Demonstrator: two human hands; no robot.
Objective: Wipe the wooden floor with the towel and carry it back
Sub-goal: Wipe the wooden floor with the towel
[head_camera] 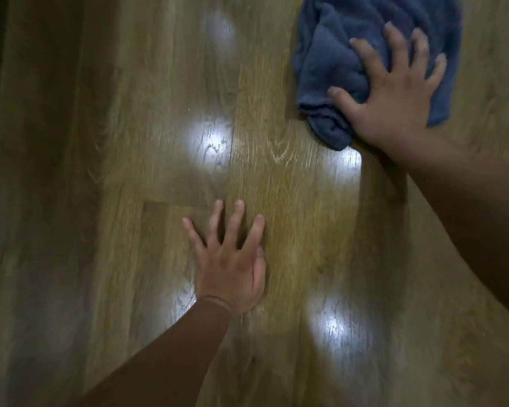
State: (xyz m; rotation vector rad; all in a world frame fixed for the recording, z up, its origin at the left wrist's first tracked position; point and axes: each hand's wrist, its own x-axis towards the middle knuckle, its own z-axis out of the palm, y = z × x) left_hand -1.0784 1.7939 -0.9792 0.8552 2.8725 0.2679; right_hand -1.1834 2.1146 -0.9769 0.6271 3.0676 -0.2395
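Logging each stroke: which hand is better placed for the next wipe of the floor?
Right. The right hand presses, fingers spread, on the crumpled dark blue terry towel. The left hand lies flat on the brown wooden plank floor, well apart from the towel, probably bracing.

On my feed it's all wooden floor (291, 218), brownish planks with the grain showing pretty clearly. A few white glare spots (209, 142) bounce off it, and it gets darker toward the left.
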